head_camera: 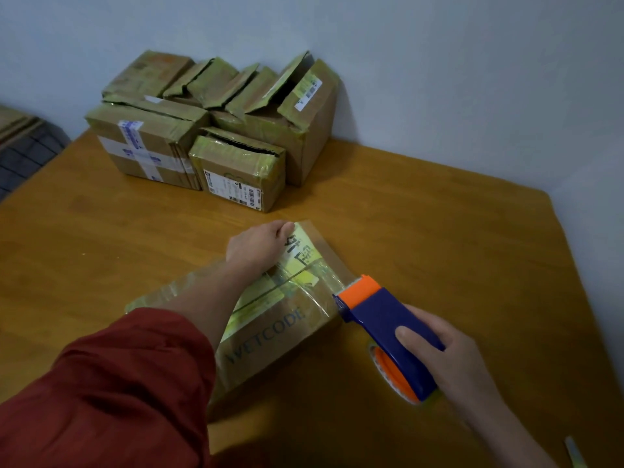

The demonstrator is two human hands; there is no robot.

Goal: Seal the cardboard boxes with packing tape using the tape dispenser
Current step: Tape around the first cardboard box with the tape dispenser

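Observation:
A cardboard box (277, 336) printed "WETCODE" lies in front of me on the wooden table (439, 214). My left hand (258, 246) rests on its top near the far edge, fingers bent over that edge. My right hand (452, 359) grips a blue and orange tape dispenser (388, 329) at the box's right edge. A strip of clear tape (314, 282) stretches from the dispenser's orange head across the box top, over a yellow label.
A stack of several worn cardboard boxes (216, 130) stands at the back of the table against the wall, some with open flaps. A dark chair seat (27, 153) sits off the table's left edge. A small pale object (574, 450) lies at the near right.

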